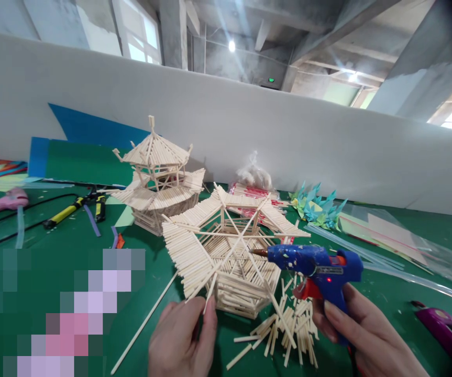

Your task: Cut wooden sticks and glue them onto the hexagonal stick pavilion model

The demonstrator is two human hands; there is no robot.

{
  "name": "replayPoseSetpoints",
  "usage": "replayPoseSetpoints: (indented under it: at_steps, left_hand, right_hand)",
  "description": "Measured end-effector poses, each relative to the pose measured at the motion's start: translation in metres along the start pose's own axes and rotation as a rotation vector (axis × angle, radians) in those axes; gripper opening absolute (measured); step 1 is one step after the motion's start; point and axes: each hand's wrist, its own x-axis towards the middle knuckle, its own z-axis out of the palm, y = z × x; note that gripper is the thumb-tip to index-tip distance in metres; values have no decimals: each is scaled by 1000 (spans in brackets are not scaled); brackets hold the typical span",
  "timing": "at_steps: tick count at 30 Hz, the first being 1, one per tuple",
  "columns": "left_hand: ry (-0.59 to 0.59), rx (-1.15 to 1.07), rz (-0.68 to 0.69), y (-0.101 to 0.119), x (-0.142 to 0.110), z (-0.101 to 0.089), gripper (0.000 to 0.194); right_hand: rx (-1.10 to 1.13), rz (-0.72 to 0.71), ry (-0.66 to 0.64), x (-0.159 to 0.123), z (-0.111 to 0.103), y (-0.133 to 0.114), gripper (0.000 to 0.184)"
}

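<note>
I have the left hand (pixel 184 335) low in front, thumb and forefinger pinching the end of a thin stick that juts from the near edge of the stick pavilion (pixel 241 238). That open-roofed model sits mid-table, on the green tabletop (pixel 68 235). The right hand (pixel 351 319) is wrapped round the handle of a blue glue gun (pixel 320 264), whose nozzle points left over the model; I cannot tell whether the tip touches. The gun's body blocks my view of part of the model's right side, and below it a heap of short sticks (pixel 288 327) crowds the near right. A long stick (pixel 143 324) lies slantwise left of the left hand. Behind, to the left, stands a roofed pagoda (pixel 155 178), with yellow-handled pliers (pixel 64 212) farther left. Teal paper leaves (pixel 320 204) are behind the gun, and a purple tool (pixel 441 327) lies far right. A pixelated patch hides my lower-left corner
</note>
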Motion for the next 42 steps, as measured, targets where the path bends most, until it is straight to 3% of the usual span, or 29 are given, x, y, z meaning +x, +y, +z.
replayPoseSetpoints:
  at_steps: [8,12,17,24,28,34,42]
  left_hand:
    - [33,-29,24,-2,-2,1,24]
    - [58,-54,42,-5,-2,2,22]
    - [48,-54,58,-6,-1,3,22]
    - [90,-32,108,-5,-3,4,20]
    - [89,-36,118,-5,-3,5,19]
    - [94,-35,120,-5,-2,6,19]
    - [139,4,168,-8,-4,9,20]
  right_hand:
    - [-441,-135,-92,6,14,-32,30]
    - [-557,-200,-164,10,21,-47,32]
    - [-725,-230,-126,12,22,-48,40]
    - [-767,-282,-204,13,20,-45,42]
    - [-814,-319,-287,14,21,-47,33]
    - [-945,-423,-279,15,23,-52,21]
    - [-1053,-589,-223,14,21,-52,23]
